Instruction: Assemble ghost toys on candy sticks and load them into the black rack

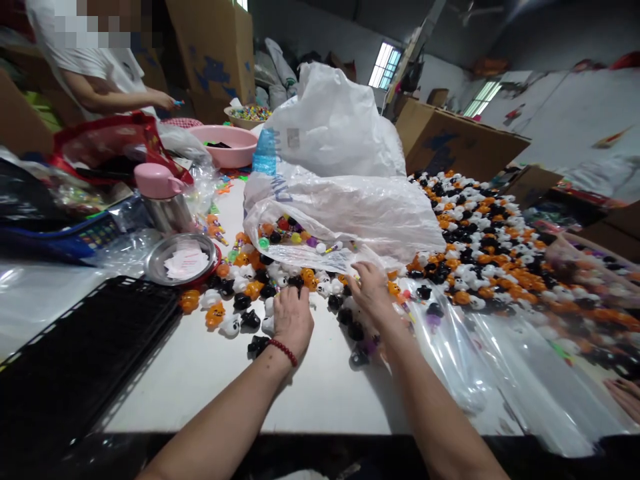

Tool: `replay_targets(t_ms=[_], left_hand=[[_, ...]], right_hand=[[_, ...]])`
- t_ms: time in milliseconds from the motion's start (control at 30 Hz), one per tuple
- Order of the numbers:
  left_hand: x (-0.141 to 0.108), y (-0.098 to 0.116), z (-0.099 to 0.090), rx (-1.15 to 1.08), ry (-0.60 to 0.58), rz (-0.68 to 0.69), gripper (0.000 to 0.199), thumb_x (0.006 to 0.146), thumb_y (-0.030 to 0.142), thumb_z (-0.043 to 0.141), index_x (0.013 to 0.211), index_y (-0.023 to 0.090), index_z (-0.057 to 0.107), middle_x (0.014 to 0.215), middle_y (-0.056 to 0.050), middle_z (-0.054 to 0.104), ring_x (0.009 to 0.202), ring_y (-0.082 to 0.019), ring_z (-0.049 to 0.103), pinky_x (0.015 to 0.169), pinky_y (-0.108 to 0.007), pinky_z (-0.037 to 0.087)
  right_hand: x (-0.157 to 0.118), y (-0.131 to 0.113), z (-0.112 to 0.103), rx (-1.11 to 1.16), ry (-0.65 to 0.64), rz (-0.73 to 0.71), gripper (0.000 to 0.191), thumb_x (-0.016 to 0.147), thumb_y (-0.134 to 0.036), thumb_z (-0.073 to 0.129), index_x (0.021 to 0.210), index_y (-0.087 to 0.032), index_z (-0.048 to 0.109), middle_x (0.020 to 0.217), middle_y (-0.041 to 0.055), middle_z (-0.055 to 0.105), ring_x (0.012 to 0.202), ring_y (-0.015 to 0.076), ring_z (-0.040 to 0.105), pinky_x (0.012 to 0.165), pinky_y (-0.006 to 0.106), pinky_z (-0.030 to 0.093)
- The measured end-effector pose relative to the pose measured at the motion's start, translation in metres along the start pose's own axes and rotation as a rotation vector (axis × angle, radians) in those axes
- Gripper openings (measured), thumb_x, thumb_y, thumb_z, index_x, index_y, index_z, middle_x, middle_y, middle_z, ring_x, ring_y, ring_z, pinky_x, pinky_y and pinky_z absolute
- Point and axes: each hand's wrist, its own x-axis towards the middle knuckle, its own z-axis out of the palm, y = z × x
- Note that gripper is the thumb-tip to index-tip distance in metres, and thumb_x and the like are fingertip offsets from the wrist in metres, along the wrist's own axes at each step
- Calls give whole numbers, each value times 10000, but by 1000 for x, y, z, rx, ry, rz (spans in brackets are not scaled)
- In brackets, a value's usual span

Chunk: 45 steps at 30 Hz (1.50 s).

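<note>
My left hand [293, 322], a dark red beaded bracelet at its wrist, is palm down on the white table. Its fingers reach forward among small ghost and pumpkin figures [251, 289] in black, white and orange; the fingertips are partly hidden. Against the lower edge of a white plastic sack [345, 200] is my right hand [371, 290], its fingers spread and bent. The sack lies on its side with its mouth toward me, and mixed colourful small toys [285, 230] show inside. More figures lie beneath my right wrist.
Left are a black plastic crate [75, 353], a metal dish [155, 267] with paper slips, and a pink-lidded flask [165, 200]. A large heap of figures [480, 247] and clear plastic bags [460, 353] lie right. Another person [100, 73] stands back left; another hand [625, 397] shows far right.
</note>
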Motion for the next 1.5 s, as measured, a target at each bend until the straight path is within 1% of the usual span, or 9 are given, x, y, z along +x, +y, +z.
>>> replay_targets(t_ms=[200,367,533,700,800,867,967,1133,1500], left_hand=[[0,3,1,-130,-61,104,204,865,118,508,1046,179,577,1021,-120,606,1022,-304,506,900,-498,375],[-2,12,-2,-640,-32,282,266,919,242,546,1178,183,522,1165,-112,591,1105,-249,530,968,-416,430],[-1,11,-2,-1042,-85,80,269,906,325,581,1149,208,569,1100,-66,641,1024,-207,595,924,-357,472],[0,13,0,-1371,-247,-81,317,830,354,676,1103,211,604,1025,-32,670,896,-158,616,801,-275,494],[-2,16,-2,-1465,-326,-61,386,782,360,730,1122,199,641,1088,-56,671,939,-176,613,814,-286,494],[-3,17,-3,-1475,-396,-3,422,780,355,739,1160,191,659,1151,-80,665,985,-197,610,851,-314,487],[-6,18,-2,-1468,-481,85,478,784,346,747,1224,200,632,1171,-76,656,1021,-198,595,895,-324,460],[-9,17,3,-1411,-521,102,456,773,401,757,1148,183,615,948,-30,642,840,-148,562,746,-267,427],[-9,20,-13,-1370,-620,167,460,901,465,573,1282,208,545,942,-30,593,796,-144,503,701,-267,407]], right_hand=[[85,-7,41,-188,-244,41,451,874,-80,451,1297,-159,583,1446,144,460,1327,288,366,1073,380,322],[105,-7,44,-192,-329,80,359,837,-26,456,1129,-113,646,1162,184,632,1077,276,551,925,342,389],[64,-11,16,-71,-212,152,263,945,-197,423,1098,-146,631,997,122,669,888,230,584,791,320,416],[-20,-22,-19,704,137,363,355,841,-516,631,982,-200,709,981,50,679,862,191,594,751,293,447],[-59,-37,-35,1026,165,578,362,782,-537,703,931,-208,716,807,9,663,699,141,566,651,264,441],[-72,-45,-42,1151,128,636,364,745,-539,740,885,-204,714,736,-7,646,632,123,544,610,257,440],[-80,-48,-48,1142,102,630,372,724,-529,765,877,-194,713,724,-2,646,630,128,551,604,259,455],[-84,-40,-51,1098,113,559,344,756,-498,754,891,-186,699,783,6,642,666,128,547,635,262,466],[-85,-37,-54,1134,32,627,381,636,-488,843,817,-193,683,785,12,650,689,141,588,630,272,512]])
